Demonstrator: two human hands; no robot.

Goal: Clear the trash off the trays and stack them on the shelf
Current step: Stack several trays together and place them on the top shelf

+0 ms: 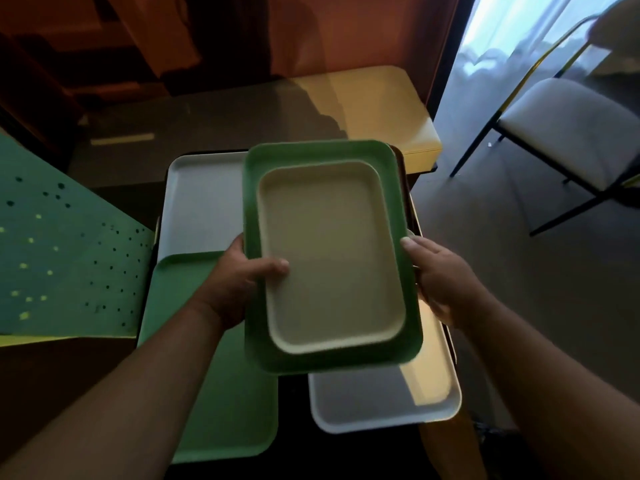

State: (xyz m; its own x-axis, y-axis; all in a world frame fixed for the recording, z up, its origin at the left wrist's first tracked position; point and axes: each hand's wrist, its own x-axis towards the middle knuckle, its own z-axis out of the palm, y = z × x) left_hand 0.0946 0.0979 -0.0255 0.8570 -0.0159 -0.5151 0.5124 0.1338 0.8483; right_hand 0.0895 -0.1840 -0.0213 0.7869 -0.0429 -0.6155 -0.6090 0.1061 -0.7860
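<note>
Both hands are gripping a stack: my left hand (pixel 239 282) and right hand (pixel 440 275) are clasping the green tray (pixel 251 202) carrying a cream tray (pixel 329 254).

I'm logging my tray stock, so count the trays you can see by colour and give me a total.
Green trays: 2, one held, one lower left
Cream tray: 1, nested in the held green one
White trays: 2, upper left, lower right
Total: 5
</note>
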